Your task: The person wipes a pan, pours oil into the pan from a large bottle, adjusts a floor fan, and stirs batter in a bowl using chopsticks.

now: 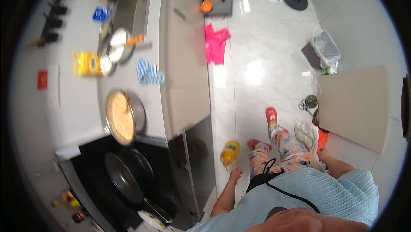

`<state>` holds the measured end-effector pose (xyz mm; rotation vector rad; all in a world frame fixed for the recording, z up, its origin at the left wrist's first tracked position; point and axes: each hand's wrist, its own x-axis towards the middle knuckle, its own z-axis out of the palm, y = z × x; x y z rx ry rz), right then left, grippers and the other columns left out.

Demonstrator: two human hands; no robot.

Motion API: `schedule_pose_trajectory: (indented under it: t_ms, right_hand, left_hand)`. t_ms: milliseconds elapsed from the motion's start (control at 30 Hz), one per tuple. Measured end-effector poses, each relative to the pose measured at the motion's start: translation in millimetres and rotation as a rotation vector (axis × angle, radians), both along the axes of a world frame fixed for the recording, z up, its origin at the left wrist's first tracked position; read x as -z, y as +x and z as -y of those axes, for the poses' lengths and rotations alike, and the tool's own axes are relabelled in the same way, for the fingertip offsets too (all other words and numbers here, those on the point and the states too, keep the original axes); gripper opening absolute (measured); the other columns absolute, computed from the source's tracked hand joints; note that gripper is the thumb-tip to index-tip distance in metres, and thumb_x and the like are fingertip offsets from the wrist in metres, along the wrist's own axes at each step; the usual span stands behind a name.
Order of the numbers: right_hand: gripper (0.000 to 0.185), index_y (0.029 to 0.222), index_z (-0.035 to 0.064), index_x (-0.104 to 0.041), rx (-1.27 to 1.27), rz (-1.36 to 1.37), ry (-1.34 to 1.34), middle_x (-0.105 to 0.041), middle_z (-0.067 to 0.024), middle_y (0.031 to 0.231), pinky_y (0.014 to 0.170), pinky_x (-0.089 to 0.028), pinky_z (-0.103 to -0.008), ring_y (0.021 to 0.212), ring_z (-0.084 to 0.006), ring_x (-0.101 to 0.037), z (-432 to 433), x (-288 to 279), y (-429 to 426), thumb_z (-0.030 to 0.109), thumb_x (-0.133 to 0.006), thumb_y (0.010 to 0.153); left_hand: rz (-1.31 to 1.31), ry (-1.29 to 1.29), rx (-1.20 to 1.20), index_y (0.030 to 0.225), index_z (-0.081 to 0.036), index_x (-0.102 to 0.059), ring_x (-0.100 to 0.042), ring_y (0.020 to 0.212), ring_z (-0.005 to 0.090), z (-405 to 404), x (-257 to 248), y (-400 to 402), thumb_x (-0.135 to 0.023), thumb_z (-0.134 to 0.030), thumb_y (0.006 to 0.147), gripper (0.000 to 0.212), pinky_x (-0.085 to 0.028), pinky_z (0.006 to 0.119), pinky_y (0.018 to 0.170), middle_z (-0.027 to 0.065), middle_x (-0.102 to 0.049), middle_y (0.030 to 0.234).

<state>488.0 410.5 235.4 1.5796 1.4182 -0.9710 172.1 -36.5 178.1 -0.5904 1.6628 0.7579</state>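
Observation:
My left hand [236, 173], its fingers partly curled, hangs just by the top of a yellow cooking-oil bottle [230, 152]. Whether it touches the bottle is unclear. At my other side, my right hand [324, 154] is next to a whitish cloth or bag [306, 133] and an orange-red plastic bag [322, 139]; its grip is hard to make out. On the counter to my left stands a steel pot [139, 113] full of a pale, dough-like mass [119, 116], with a wooden utensil at its rim. Past it rests a dark wok [123, 177] on the black cooktop [91, 164].
A blue checked cloth [149, 72], a yellow package [87, 63] and a white bowl [119, 44] lie along the counter [151, 107]. Pink cloth [216, 44] lies on the floor. To the right are a lined waste bin [326, 47], a beige panel [353, 103] and scissors [303, 105].

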Motion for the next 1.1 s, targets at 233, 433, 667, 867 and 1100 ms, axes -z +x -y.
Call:
schedule_pose_trajectory:
  t_ms: [233, 433, 667, 867, 1100]
  right_hand:
    - [0.022, 0.095, 0.0018, -0.059, 0.249, -0.176, 0.073, -0.063, -0.0161, 0.075, 0.041, -0.051, -0.0391, 0.054, -0.0263, -0.065, -77.0, -11.5, -44.6, 0.015, -0.046, 0.083]
    - [0.024, 0.099, 0.0026, -0.059, 0.402, -0.225, 0.131, -0.063, -0.0173, 0.075, 0.042, -0.05, -0.0409, 0.055, -0.0275, -0.064, -177.6, -32.5, -134.0, 0.015, -0.047, 0.083]
    - [0.025, 0.103, 0.0054, -0.058, 0.505, -0.231, 0.169, -0.06, -0.0132, 0.071, 0.041, -0.05, -0.0368, 0.053, -0.0232, -0.063, -296.0, -37.9, -239.6, 0.015, -0.05, 0.082]
    - [0.032, 0.112, 0.0044, -0.054, 0.552, -0.282, 0.223, -0.062, -0.0137, 0.072, 0.044, -0.048, -0.0374, 0.055, -0.0215, -0.061, -383.1, -21.6, -314.4, 0.015, -0.05, 0.082]
    - [0.045, 0.126, 0.0093, -0.046, 0.681, -0.313, 0.224, -0.062, -0.0141, 0.074, 0.042, -0.05, -0.037, 0.054, -0.0219, -0.062, -521.0, 21.8, -396.6, 0.016, -0.052, 0.082]
  left_hand:
    - [-0.203, 0.157, 0.065, 0.117, -0.006, -0.056, -0.06, 0.071, 0.0119, -129.6, -38.5, -132.1, -0.053, -0.026, 0.093, 0.031, -0.044, 0.023, 0.057, 0.0045, -0.064, 0.095]
    - [-0.16, 0.098, 0.137, 0.119, -0.007, -0.053, -0.063, 0.086, 0.0141, -256.4, -62.6, -233.6, -0.051, -0.024, 0.093, 0.031, -0.048, 0.029, 0.068, 0.0057, -0.063, 0.11]
    - [-0.239, 0.197, 0.749, 0.11, -0.003, -0.059, -0.062, 0.08, 0.0166, -360.5, -56.5, -377.8, -0.054, -0.022, 0.087, 0.031, -0.049, 0.029, 0.066, 0.0068, -0.065, 0.095]
    - [-0.255, 0.038, 0.499, 0.111, -0.001, -0.058, -0.063, 0.078, 0.015, -552.9, -89.6, -506.0, -0.055, -0.024, 0.086, 0.034, -0.047, 0.027, 0.061, 0.0077, -0.065, 0.092]
    - [-0.414, 0.188, 0.706, 0.117, 0.0, -0.056, -0.064, 0.079, 0.0176, -811.0, -80.8, -640.1, -0.055, -0.024, 0.086, 0.039, -0.048, 0.028, 0.063, 0.0085, -0.065, 0.094]
